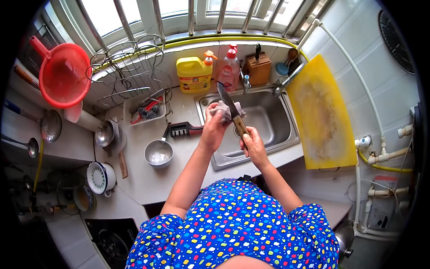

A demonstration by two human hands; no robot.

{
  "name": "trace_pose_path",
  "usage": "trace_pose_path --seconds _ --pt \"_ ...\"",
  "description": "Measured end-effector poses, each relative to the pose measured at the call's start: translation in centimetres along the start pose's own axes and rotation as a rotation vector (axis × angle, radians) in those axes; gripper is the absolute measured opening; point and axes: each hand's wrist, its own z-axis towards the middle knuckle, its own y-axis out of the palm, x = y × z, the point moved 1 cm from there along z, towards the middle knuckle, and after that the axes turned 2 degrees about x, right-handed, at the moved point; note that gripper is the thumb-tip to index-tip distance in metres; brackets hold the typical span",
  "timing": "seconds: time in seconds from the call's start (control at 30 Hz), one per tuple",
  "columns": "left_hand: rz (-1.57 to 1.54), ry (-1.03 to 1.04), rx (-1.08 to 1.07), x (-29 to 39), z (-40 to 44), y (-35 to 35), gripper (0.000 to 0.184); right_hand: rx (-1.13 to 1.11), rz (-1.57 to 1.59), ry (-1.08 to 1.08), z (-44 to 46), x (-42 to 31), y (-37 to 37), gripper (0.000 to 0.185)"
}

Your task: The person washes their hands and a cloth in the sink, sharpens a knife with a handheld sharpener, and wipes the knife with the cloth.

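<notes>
Over the left part of the steel sink, my right hand is closed round the wooden handle of a knife. The blade points up and away, toward the back of the counter. My left hand holds a pale crumpled cloth against the blade, with its fingers bent round the cloth. Left of my left wrist lies a black and red knife sharpener, and beside it stands a small metal pot.
Behind the sink stand a yellow jug, a pink bottle, a knife block and a faucet. A yellow cutting board leans at the right. A wire rack and red colander are at the left.
</notes>
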Motion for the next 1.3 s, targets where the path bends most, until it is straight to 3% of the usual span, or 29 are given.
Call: trace_pose_path --seconds 0.03,0.1,0.3,0.43,0.47,0.5,0.53,0.57,0.6,0.63,0.7,0.77,0.83,0.87,0.9,0.93,0.97,1.0,1.03,1.2,1.3 --pt "0.168 0.084 0.089 -0.3 0.2 0.1 0.037 -0.002 -0.001 0.004 -0.2 -0.1 0.3 0.029" --pt "0.159 0.083 0.184 -0.6 0.2 -0.1 0.036 0.023 -0.35 -0.135 -0.5 -0.3 0.8 0.027" --pt "0.077 0.118 0.375 -1.5 -0.3 -3.2 0.041 -0.012 -0.433 -0.14 -1.3 -0.5 1.2 0.026" --pt "0.079 0.182 0.373 -0.3 -0.2 -5.0 0.019 -0.05 -0.563 -0.152 -2.2 -1.3 1.1 0.027" --pt "0.102 0.189 0.467 1.4 0.0 -5.4 0.013 -0.045 -0.584 -0.133 -2.6 -1.4 0.9 0.027" --pt "0.089 0.224 0.549 3.1 0.1 -5.7 0.027 -0.045 -0.584 -0.129 -3.1 -1.3 0.4 0.027" --pt "0.27 0.376 0.569 4.5 0.3 -6.9 0.029 -0.041 -0.494 -0.053 -3.7 -1.1 -0.3 0.027" --pt "0.822 0.476 0.509 5.7 0.7 -10.1 0.032 -0.031 -0.402 0.023 -4.3 -0.9 -0.9 0.027" --pt "1.172 0.142 0.511 6.9 0.8 -11.4 0.036 -0.002 -0.282 0.085 -4.7 -0.3 -1.6 0.028" --pt "1.174 0.131 0.494 6.7 0.6 -10.9 0.036 0.03 -0.084 0.152 -5.3 0.2 -2.0 0.03" --pt "2.201 0.124 0.344 5.8 -0.2 -8.5 0.038 0.08 0.023 0.128 -6.0 0.2 -2.5 0.031" --pt "2.446 -0.076 0.155 3.9 1.0 -8.3 0.047 0.236 0.175 0.154 -6.9 1.2 -3.2 0.031" --pt "2.71 -0.039 -0.092 1.6 3.0 -12.9 0.035 0.29 0.234 0.177 -8.4 1.3 -3.5 0.03" --pt "2.754 -0.111 -0.122 1.0 3.9 -14.1 0.027 0.304 0.234 0.193 -9.5 1.5 -3.5 0.03" --pt "2.578 0.062 0.024 0.0 5.3 -19.9 0.02 0.331 0.239 0.205 -10.7 1.8 -3.4 0.03" --pt "2.507 -0.139 0.015 0.5 5.2 -17.6 0.027 0.355 0.234 0.212 -11.8 3.0 -3.6 0.03" --pt "2.831 -0.118 -0.189 0.3 5.6 -19.3 0.034 0.381 0.233 0.227 -13.0 4.0 -3.5 0.03" --pt "2.865 -0.194 -0.366 1.1 5.4 -17.0 0.038 0.417 0.238 0.231 -14.2 4.2 -3.3 0.03" --pt "2.879 -0.405 -0.389 1.5 6.2 -16.9 0.042 0.448 0.242 0.246 -15.2 4.3 -2.8 0.029" --pt "2.835 0.063 -0.458 3.3 7.2 -19.2 0.027 0.593 0.193 0.171 -17.9 5.7 -2.1 0.031" --pt "2.838 0.046 -0.62 3.0 8.4 -21.4 0.018 0.665 0.138 0.131 -18.7 6.2 -1.8 0.03"
